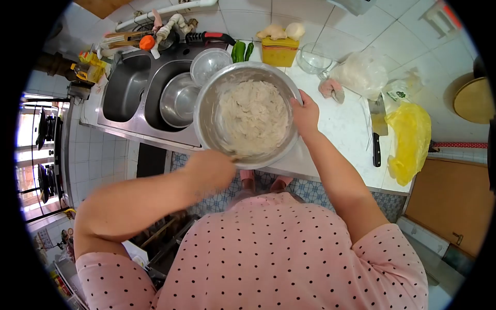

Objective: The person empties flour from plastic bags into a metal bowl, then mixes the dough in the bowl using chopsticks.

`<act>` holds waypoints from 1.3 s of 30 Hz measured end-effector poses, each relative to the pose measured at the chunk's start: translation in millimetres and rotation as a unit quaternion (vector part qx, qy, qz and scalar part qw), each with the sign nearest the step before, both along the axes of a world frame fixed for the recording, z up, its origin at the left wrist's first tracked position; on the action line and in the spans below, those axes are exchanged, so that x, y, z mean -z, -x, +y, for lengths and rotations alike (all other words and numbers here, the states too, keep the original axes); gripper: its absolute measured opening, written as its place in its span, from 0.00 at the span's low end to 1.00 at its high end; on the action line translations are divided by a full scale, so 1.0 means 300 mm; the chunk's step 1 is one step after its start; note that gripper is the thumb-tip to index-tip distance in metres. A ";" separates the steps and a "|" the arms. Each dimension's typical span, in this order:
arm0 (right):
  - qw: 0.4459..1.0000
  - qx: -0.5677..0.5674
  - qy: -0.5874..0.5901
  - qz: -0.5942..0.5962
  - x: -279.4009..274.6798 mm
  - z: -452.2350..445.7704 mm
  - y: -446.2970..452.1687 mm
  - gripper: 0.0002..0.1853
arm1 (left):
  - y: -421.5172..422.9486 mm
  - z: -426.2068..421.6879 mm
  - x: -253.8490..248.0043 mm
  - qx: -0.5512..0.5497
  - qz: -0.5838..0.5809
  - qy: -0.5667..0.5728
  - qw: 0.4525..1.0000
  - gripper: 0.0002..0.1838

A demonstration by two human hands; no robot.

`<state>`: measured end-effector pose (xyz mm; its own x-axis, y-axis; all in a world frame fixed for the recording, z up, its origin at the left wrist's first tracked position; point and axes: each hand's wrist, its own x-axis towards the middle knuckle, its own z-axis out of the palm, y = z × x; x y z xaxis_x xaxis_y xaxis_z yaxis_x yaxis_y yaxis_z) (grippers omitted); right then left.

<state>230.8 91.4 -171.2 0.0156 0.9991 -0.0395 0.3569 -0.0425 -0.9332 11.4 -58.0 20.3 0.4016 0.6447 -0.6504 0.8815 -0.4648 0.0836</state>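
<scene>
A large metal bowl (205, 124) filled with a pale, sticky, lumpy mixture (253, 116) is tilted at the counter's front edge, partly over the sink. My right hand (306, 112) grips its right rim, thumb at the edge. At the near left rim, my left hand (211, 169) is closed and smeared by motion. A thin brown utensil (235, 157) shows just past its fingers, reaching toward the mixture; most of it is hidden.
Left is a double sink (126, 88) with a metal basin (178, 101) inside. Behind the bowl are a plastic tub (211, 64), green peppers (239, 51), a yellow box (279, 53) and a glass bowl (314, 59). Rightward lie a cleaver (377, 126) and a yellow bag (411, 139).
</scene>
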 end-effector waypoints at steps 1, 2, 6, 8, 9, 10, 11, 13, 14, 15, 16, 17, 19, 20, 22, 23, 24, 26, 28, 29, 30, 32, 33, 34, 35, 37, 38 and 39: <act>1.000 0.010 0.007 0.021 -0.007 -0.018 0.010 0.22 | -0.085 0.007 -0.062 -0.011 -0.038 0.032 0.999 0.06; 0.999 0.019 0.013 0.043 -0.007 -0.039 0.020 0.22 | -0.118 0.033 -0.064 0.006 -0.067 0.010 0.998 0.08; 0.996 0.050 0.032 0.066 -0.005 -0.090 0.029 0.24 | -0.177 0.218 0.039 -0.185 -0.167 0.016 0.968 0.09; 0.994 0.059 0.044 0.085 -0.063 -0.110 0.039 0.24 | -0.195 0.190 0.074 -0.197 -0.184 -0.036 0.962 0.13; 0.994 0.072 0.040 0.073 -0.060 -0.108 0.043 0.23 | -0.213 0.143 0.077 -0.175 -0.186 -0.073 0.964 0.16; 0.994 0.084 0.039 0.061 -0.052 -0.112 0.046 0.23 | -0.225 0.066 0.060 -0.146 -0.160 -0.084 0.973 0.11; 0.994 0.095 0.037 0.050 -0.045 -0.111 0.048 0.22 | -0.215 -0.002 0.032 -0.117 -0.132 -0.097 0.979 0.08; 0.993 0.092 0.044 0.058 -0.031 -0.102 0.045 0.22 | -0.104 -0.044 -0.029 -0.027 -0.105 -0.079 0.991 0.08; 0.993 0.092 0.048 0.061 -0.027 -0.102 0.044 0.22 | -0.053 -0.047 -0.065 0.001 -0.085 -0.059 0.995 0.07; 0.992 0.090 0.057 0.060 -0.032 -0.103 0.042 0.22 | -0.020 -0.008 -0.108 -0.009 -0.049 -0.023 0.999 0.07; 0.992 0.087 0.066 0.059 -0.040 -0.101 0.043 0.23 | -0.001 0.025 -0.127 -0.022 -0.013 0.013 1.000 0.07; 0.992 0.081 0.075 0.058 -0.046 -0.101 0.047 0.23 | -0.012 0.045 -0.118 0.006 -0.043 -0.014 0.999 0.07; 0.990 0.082 0.067 0.090 -0.027 -0.099 0.055 0.23 | -0.076 0.085 -0.077 0.060 -0.103 -0.067 0.991 0.07; 0.989 0.085 0.065 0.105 -0.015 -0.104 0.056 0.23 | -0.103 0.122 -0.045 0.027 -0.107 -0.077 0.991 0.10; 0.987 0.098 0.069 0.107 -0.038 -0.117 0.068 0.22 | -0.141 0.198 0.026 -0.033 -0.114 -0.102 0.988 0.17; 0.986 0.108 0.070 0.108 -0.049 -0.117 0.068 0.22 | -0.135 0.171 0.045 -0.023 -0.116 -0.092 0.989 0.17; 0.987 0.105 0.068 0.104 -0.050 -0.116 0.061 0.22 | -0.117 0.114 0.057 -0.013 -0.119 -0.081 0.990 0.16; 0.989 0.095 0.066 0.097 -0.046 -0.114 0.054 0.22 | -0.048 0.069 0.036 0.010 -0.082 -0.029 0.996 0.15; 0.989 0.098 0.061 0.087 -0.047 -0.115 0.055 0.22 | 0.025 0.067 -0.037 0.040 -0.004 0.045 0.998 0.15; 0.990 0.100 0.058 0.083 -0.048 -0.111 0.056 0.22 | 0.025 0.082 -0.043 0.052 -0.007 0.052 0.997 0.16; 0.988 0.104 0.060 0.094 -0.039 -0.108 0.058 0.22 | 0.026 0.102 -0.047 0.063 -0.010 0.059 0.996 0.16; 0.985 0.110 0.069 0.116 -0.015 -0.109 0.070 0.22 | -0.001 0.138 -0.028 0.063 -0.040 0.023 0.997 0.17; 0.984 0.106 0.068 0.125 -0.021 -0.112 0.076 0.22 | -0.051 0.160 0.014 0.056 -0.066 -0.021 0.996 0.18; 0.983 0.105 0.067 0.133 -0.029 -0.114 0.076 0.22 | -0.077 0.168 0.052 0.050 -0.093 -0.065 0.992 0.18; 0.982 0.105 0.064 0.141 -0.037 -0.114 0.073 0.22 | -0.075 0.161 0.080 0.021 -0.095 -0.071 0.993 0.18; 0.982 0.118 0.058 0.133 -0.040 -0.112 0.075 0.22 | -0.089 0.156 0.096 -0.029 -0.100 -0.082 0.991 0.19; 0.982 0.123 0.057 0.130 -0.041 -0.116 0.071 0.22 | -0.076 0.130 0.089 -0.015 -0.067 -0.044 0.997 0.18; 0.984 0.119 0.051 0.124 -0.028 -0.116 0.063 0.21 | -0.043 0.096 0.032 -0.002 -0.031 -0.006 0.999 0.18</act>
<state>211.9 56.4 -162.8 0.2263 0.9587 -0.1724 0.0870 -0.1961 -0.9767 24.2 -29.2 10.8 0.4382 0.6541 -0.6165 0.8767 -0.4624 0.1325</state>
